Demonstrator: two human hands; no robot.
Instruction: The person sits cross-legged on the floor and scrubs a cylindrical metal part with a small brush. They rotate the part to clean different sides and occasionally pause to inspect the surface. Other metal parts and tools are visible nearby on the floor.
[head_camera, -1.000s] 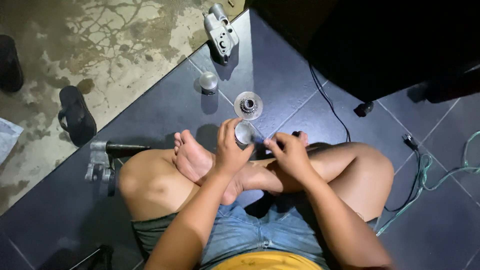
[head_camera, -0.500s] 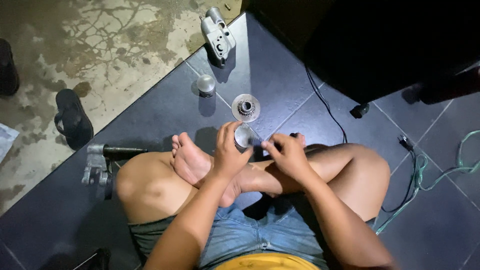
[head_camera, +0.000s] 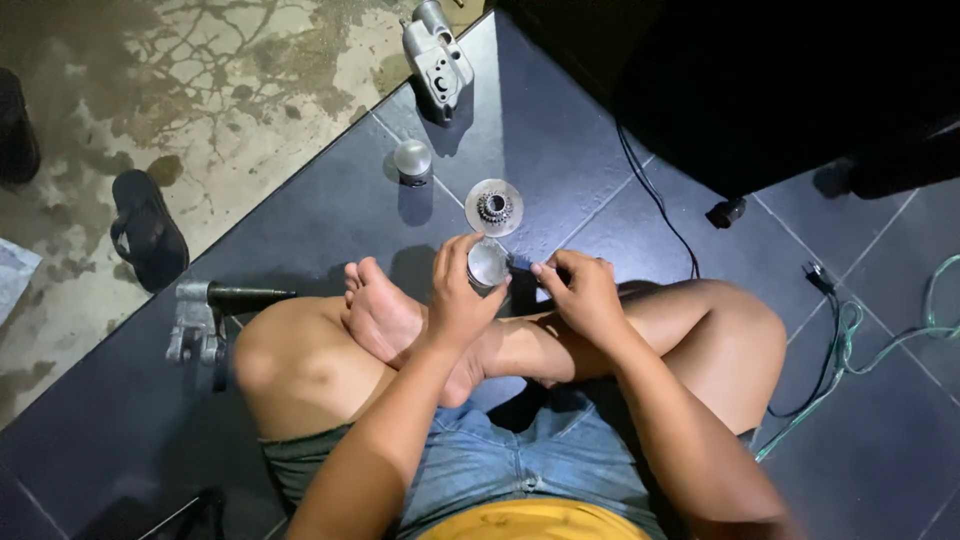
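Seen from above, a person sits cross-legged on a dark blue tiled floor (head_camera: 560, 120), bare legs folded and one bare foot (head_camera: 385, 315) resting at the centre of the frame. Both hands meet just above the crossed shins, slightly above the middle of the picture.

The left hand (head_camera: 458, 300) wraps its fingers around a small round metal cup (head_camera: 488, 265), a short silver-grey cylinder with a pale, shiny, flat circular face turned up toward the camera. The grip is closed snugly around the cup's side. The right hand (head_camera: 582, 292) sits just to the right, its fingers pinched narrowly on a small dark tool (head_camera: 520, 263) whose tip touches the cup's right rim. The tool is too small to tell its kind.

Directly above the cup, on the floor, lies a flat round metal disc with a small toothed gear (head_camera: 494, 207) at its centre. Up and to the left of that stands a small shiny metal dome-topped piece (head_camera: 412, 160). At the top centre lies a grey cast metal housing (head_camera: 437, 58). At left centre, beside the knee, lies a grey metal bracket with a dark handle (head_camera: 205, 315). A black sandal (head_camera: 148, 228) rests on the stained concrete (head_camera: 200, 90) at upper left. A black cable (head_camera: 655, 205) and a pale green cord (head_camera: 860, 335) run along the right side.
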